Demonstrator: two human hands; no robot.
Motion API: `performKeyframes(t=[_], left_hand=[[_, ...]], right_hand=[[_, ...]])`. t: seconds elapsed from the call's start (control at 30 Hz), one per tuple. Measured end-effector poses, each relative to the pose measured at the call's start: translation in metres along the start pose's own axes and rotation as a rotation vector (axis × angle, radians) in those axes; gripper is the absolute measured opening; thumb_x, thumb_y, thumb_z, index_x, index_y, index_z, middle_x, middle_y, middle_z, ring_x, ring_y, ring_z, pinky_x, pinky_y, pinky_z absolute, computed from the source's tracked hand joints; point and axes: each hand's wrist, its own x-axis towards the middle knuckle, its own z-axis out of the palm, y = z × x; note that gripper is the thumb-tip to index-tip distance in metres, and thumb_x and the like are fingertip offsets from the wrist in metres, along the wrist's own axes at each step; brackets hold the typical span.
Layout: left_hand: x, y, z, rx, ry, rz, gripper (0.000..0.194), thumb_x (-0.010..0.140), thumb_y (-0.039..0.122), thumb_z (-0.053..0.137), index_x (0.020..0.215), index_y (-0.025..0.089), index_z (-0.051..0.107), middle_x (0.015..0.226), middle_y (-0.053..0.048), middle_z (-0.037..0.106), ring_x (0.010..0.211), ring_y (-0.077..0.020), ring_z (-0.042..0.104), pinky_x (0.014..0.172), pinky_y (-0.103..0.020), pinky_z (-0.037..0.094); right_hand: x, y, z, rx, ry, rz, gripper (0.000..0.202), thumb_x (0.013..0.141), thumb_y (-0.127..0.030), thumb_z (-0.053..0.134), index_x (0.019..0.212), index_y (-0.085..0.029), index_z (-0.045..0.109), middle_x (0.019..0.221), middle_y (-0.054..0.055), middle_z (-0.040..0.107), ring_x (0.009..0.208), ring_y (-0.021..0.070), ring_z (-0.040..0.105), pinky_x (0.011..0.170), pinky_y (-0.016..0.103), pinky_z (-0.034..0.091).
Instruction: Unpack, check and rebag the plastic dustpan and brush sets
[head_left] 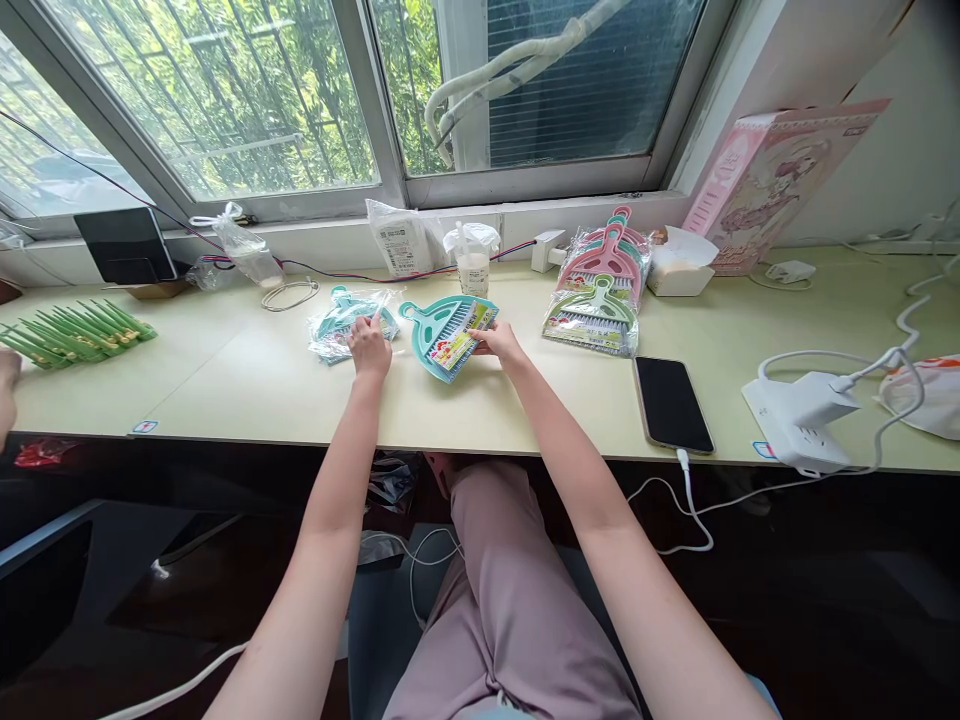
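one teal dustpan set [450, 335] is in my right hand [499, 341], tilted above the tabletop [495, 410], my fingers and thumb closed on its right side. my left hand [370, 350] lies half curled on a bagged teal bundle [335, 322]; i cannot tell whether it grips, or how many sets are inside. to my right sit one bagged green set [596, 318] and, behind it, at least one pink set [609, 245]. i count one phone [673, 405], one cup [474, 272] and one pink box [780, 190]; one bundle of green sticks [75, 333] lies far left, near another person's hand [7, 388].

the tabletop is pale yellow-green, seamed on the left, under a wide window [247, 100] with bars and leaves outside.

the teal dustpan set carries a bright label, and the white bag [403, 240] a printed one, both too small to read; large characters run down the pink box's side.
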Motion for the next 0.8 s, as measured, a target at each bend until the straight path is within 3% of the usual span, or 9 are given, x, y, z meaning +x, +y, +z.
performKeyframes(t=[0.2,0.47,0.67,0.8], left_hand=[[0.0,0.003,-0.002,-0.054,0.017,0.046,0.063,0.082,0.008,0.045,0.144,0.01,0.055,0.13,-0.026,0.054,0.127,-0.0448,0.049,0.104,-0.059,0.04],[-0.003,0.006,0.002,-0.092,0.072,0.172,0.063,0.084,0.01,0.044,0.146,0.012,0.055,0.129,-0.023,0.057,0.127,-0.0419,0.05,0.108,-0.058,0.037],[-0.004,0.008,0.002,-0.065,0.112,0.282,0.062,0.087,0.008,0.038,0.147,0.015,0.055,0.128,-0.021,0.06,0.123,-0.0384,0.054,0.103,-0.055,0.042],[-0.005,0.01,0.0,-0.095,0.118,0.428,0.061,0.089,0.006,0.036,0.144,0.02,0.058,0.125,-0.017,0.064,0.119,-0.0327,0.058,0.104,-0.051,0.045]], right_hand=[[0.0,0.001,0.002,-0.008,-0.086,-0.014,0.012,0.081,-0.004,0.074,0.087,-0.011,0.067,0.068,0.004,0.075,0.058,0.0168,0.072,0.06,0.03,0.065],[0.007,0.008,0.004,-0.06,0.078,-0.017,0.014,0.079,-0.004,0.075,0.085,-0.013,0.066,0.066,0.001,0.073,0.058,0.0162,0.071,0.065,0.035,0.067],[-0.003,-0.002,0.004,-0.01,-0.083,-0.017,0.012,0.08,-0.006,0.076,0.083,-0.013,0.067,0.068,0.003,0.075,0.06,0.0168,0.072,0.069,0.036,0.067],[-0.006,-0.004,0.003,-0.026,-0.096,-0.002,0.014,0.079,-0.007,0.079,0.081,-0.013,0.067,0.068,0.003,0.074,0.06,0.0161,0.072,0.07,0.035,0.067]])
